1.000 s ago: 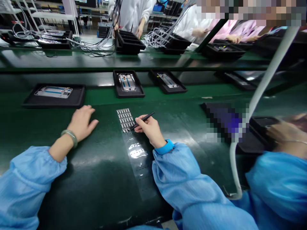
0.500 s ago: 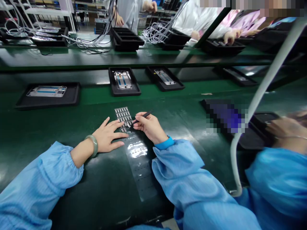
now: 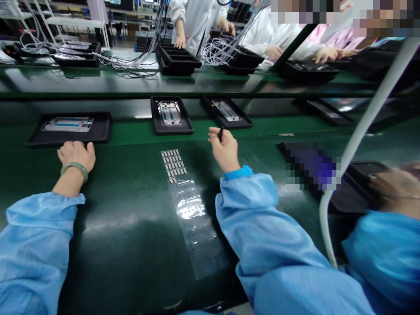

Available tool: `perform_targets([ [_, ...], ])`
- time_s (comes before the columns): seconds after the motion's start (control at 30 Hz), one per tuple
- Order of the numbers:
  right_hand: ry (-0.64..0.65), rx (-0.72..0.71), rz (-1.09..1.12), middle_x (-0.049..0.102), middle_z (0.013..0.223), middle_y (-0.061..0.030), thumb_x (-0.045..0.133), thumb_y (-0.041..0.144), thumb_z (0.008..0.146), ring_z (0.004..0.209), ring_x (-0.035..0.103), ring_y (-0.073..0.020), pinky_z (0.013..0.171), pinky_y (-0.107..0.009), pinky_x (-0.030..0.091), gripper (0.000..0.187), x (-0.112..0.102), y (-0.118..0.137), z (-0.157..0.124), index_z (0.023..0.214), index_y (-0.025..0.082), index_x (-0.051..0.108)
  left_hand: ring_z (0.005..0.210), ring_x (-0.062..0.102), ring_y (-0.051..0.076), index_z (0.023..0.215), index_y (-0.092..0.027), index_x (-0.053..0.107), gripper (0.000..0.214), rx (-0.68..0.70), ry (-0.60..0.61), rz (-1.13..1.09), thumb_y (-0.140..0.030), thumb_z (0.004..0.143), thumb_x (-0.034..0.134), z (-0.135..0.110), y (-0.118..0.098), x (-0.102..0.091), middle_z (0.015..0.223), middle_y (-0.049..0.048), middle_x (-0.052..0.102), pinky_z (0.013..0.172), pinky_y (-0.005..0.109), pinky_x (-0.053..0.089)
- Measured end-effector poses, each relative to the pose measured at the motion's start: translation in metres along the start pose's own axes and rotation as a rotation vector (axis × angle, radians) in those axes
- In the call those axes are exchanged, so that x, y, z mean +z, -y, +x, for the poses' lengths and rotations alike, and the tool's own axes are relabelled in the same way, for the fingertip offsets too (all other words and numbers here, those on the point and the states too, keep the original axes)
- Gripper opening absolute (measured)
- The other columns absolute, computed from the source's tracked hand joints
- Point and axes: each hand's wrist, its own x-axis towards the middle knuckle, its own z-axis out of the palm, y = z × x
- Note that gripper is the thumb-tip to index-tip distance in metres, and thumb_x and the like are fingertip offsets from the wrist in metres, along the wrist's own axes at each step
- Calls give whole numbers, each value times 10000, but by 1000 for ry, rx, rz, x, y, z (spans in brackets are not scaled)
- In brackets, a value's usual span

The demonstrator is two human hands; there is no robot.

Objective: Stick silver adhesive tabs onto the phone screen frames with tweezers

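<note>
My left hand (image 3: 77, 157), with a green bangle on its wrist, is at the front edge of a black tray (image 3: 36, 139) at the left. Its fingers are bent against that edge, their tips partly hidden. In the tray lies a silver phone frame (image 3: 67, 124) with a blue strip. My right hand (image 3: 226, 148) is closed around black tweezers (image 3: 221, 133), mostly hidden by the hand; I cannot make out their tips. Between my hands, a clear plastic sheet (image 3: 197, 236) lies on the green bench, with rows of small pale stickers (image 3: 173, 162) at its far end.
Beyond the sheet stand a black tray (image 3: 188, 130) and another tray (image 3: 244, 124), each holding a phone frame. A grey curved pole (image 3: 361, 127) rises at the right, near a co-worker's hand (image 3: 397, 186). Cables (image 3: 215, 53) and black boxes (image 3: 180, 68) sit on the raised shelf.
My left hand has left the sheet and moved left to the tray's front edge. The right hand has lifted away from the stickers, up and right, with the tweezers still in it.
</note>
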Motion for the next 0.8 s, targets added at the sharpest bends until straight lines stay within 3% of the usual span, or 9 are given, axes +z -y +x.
perform_targets([
  [0.1, 269, -306, -587, 557, 1177, -131, 405, 124, 860, 1089, 504, -224, 921, -360, 416, 328, 27, 3, 22, 1154, 122, 551, 1183, 369, 418, 1087, -1, 511, 489, -35, 47, 9, -410, 873, 351, 11, 22, 1, 1200, 259, 447, 971, 591, 239],
  [0.17, 436, -391, -820, 538, 1207, -135, 410, 119, 870, 1104, 478, -241, 873, -352, 430, 356, 46, 7, 37, 1209, 136, 519, 1201, 360, 405, 1103, -24, 520, 482, -39, 54, 11, -413, 866, 361, 10, 29, 2, 1204, 252, 455, 994, 575, 223],
  [0.27, 570, -429, -901, 590, 1092, -145, 444, 147, 874, 1012, 513, -258, 754, -339, 451, 295, 67, 14, 56, 1138, 141, 577, 1193, 379, 380, 1104, -76, 543, 436, -16, 46, 3, -396, 841, 404, 5, 33, 4, 1185, 228, 482, 1000, 547, 251],
  [0.4, 691, -504, -937, 597, 1043, -152, 472, 153, 870, 1009, 511, -262, 707, -314, 428, 230, 80, 31, 65, 1038, 123, 627, 1164, 409, 361, 1102, -121, 557, 418, 54, 42, -29, -402, 822, 426, -4, 42, 2, 1159, 183, 505, 984, 523, 305],
  [0.57, 810, -612, -887, 604, 1055, -105, 500, 221, 879, 1004, 536, -231, 673, -274, 398, 213, 82, 76, 38, 1028, 165, 642, 1177, 395, 340, 1086, -121, 556, 399, 139, 14, -92, -392, 834, 406, -8, 52, 0, 1144, 179, 504, 997, 505, 309],
  [0.7, 929, -706, -814, 619, 1007, -51, 518, 248, 877, 922, 582, -189, 616, -250, 376, 176, 77, 114, -6, 990, 219, 650, 1182, 403, 329, 1086, -121, 552, 413, 213, 3, -149, -400, 847, 363, -10, 55, -1, 1123, 167, 528, 1006, 509, 304],
  [0.8, 1065, -813, -718, 613, 971, -64, 493, 207, 880, 814, 609, -182, 544, -253, 355, 171, 64, 135, -46, 960, 181, 642, 1205, 399, 303, 1155, -101, 508, 463, 273, 9, -195, -416, 853, 354, -13, 54, -3, 1177, 169, 516, 1038, 464, 291],
])
